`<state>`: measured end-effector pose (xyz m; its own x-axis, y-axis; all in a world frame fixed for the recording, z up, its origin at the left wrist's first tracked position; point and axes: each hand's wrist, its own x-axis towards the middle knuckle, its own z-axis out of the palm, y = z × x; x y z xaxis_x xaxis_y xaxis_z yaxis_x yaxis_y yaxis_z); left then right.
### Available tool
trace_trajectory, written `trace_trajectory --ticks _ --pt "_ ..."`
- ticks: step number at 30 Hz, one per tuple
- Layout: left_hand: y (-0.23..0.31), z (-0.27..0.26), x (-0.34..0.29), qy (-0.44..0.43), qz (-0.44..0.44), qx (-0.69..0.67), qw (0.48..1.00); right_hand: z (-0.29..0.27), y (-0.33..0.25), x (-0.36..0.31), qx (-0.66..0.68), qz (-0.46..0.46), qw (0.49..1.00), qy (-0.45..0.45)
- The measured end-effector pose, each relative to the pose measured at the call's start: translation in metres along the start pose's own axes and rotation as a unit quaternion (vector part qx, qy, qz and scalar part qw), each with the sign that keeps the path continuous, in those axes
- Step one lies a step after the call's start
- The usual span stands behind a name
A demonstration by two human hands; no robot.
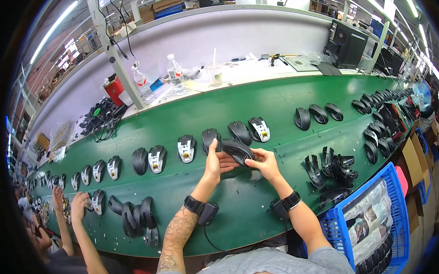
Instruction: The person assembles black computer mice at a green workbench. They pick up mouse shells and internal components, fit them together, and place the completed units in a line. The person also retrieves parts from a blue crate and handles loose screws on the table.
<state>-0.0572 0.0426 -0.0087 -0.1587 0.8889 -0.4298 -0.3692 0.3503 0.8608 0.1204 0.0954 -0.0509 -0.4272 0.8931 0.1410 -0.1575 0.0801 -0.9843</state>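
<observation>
A black computer mouse is held tilted above the green bench, in front of me. My right hand is closed on its right end, the thumb pressed against its side. My left hand is open at the mouse's left, thumb up and fingers stretched out; the fingertips pass behind the mouse, and whether they touch it I cannot tell. Just beyond my hands stand a black mouse, another black mouse and a mouse with its white inner shell exposed.
Rows of mice run along the green bench. Curved black shell parts lie right, more shell parts left. A blue crate stands at lower right. A co-worker's hands work at left. Bottles stand on the back ledge.
</observation>
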Motion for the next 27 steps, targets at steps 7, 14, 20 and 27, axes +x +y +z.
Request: trace_trajectory --ticks 7,14,20,27 --pt "-0.003 0.014 -0.011 -0.078 0.082 0.143 0.983 -0.001 -0.009 0.000 0.090 0.057 0.994 0.005" --pt "-0.014 0.018 0.007 -0.115 0.158 0.171 0.966 0.004 -0.018 -0.002 -0.153 -0.130 0.970 0.138" --pt "0.001 0.071 0.018 -0.133 0.294 0.304 0.896 -0.047 -0.011 0.015 -0.422 -0.178 0.804 0.379" --pt "-0.021 0.168 0.027 -0.295 0.472 0.501 0.663 -0.102 0.077 0.034 -0.491 -0.166 0.772 0.368"
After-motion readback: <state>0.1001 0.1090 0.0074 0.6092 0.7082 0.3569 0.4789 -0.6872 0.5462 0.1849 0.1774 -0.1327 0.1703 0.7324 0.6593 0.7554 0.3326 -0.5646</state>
